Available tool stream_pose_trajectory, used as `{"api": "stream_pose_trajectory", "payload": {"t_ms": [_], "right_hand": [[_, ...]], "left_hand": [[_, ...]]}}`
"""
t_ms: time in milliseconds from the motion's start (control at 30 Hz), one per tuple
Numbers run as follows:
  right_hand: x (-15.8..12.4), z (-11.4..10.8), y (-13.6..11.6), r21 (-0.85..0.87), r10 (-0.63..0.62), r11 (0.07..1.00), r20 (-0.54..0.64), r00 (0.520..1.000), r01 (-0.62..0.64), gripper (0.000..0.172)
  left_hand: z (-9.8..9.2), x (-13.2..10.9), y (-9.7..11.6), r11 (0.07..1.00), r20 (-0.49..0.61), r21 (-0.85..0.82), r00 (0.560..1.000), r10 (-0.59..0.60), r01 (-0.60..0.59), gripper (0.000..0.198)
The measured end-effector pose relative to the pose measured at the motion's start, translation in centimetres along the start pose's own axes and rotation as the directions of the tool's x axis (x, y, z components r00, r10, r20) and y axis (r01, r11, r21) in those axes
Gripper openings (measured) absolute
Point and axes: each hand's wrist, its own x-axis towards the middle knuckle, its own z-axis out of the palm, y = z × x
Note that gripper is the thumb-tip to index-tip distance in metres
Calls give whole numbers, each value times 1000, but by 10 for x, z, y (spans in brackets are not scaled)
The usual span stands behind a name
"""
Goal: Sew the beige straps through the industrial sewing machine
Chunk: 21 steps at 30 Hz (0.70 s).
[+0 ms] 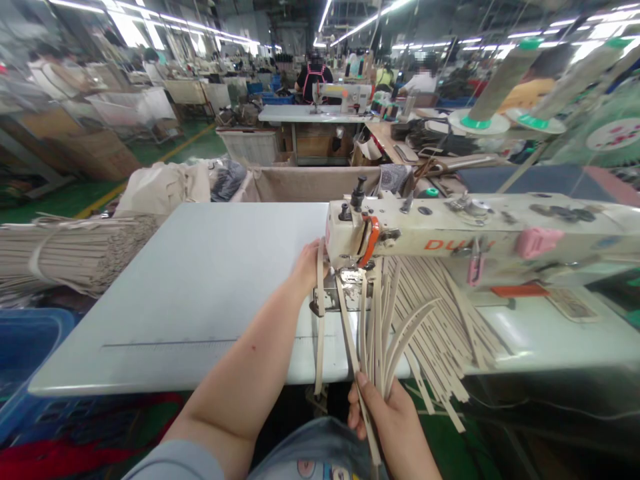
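At table [200,287] near edge, gripping strips [395,327] with right hand [387,417], fingers closed round them (fanned out from machine [450,233]); left hand [306,267] farther, against machine; grip hidden, cannot tell.

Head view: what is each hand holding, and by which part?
The right hand grips several beige strips by their lower part. The left hand is at the sewing machine; its hold cannot be told.
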Motion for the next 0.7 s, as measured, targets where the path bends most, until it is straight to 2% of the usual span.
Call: {"api": "stream_pose_trajectory", "payload": {"t_ms": [133, 233, 333, 400, 567, 700], "right_hand": [[-1, -3, 1, 9, 30, 1000, 8, 1000, -30, 70], [-2, -5, 3, 47, 22, 999, -6, 1000, -22, 69], [-3, -8, 4, 106, 8, 994, -49, 999, -2, 67], [-5, -10, 5, 154, 23, 988, -70, 997, -12, 67], [-12, -18, 6, 258, 82, 965, -98, 992, -55, 61], [-15, -21, 6, 283, 119, 955, -86, 989, -91, 62]], "left_hand": [[-7, -10, -10, 989, 133, 111, 988, 84, -99, 94], [-8, -15, -14, 988, 195, 107, 977, 87, -109, 111], [-7, -15, -13, 991, 156, 113, 986, 51, -69, 125], [-6, -15, -11, 993, 140, 106, 989, 45, -60, 130], [-7, -16, -10, 994, 134, 95, 990, 43, -56, 129], [-8, -15, -9, 990, 163, 126, 986, 36, -57, 120]]}}
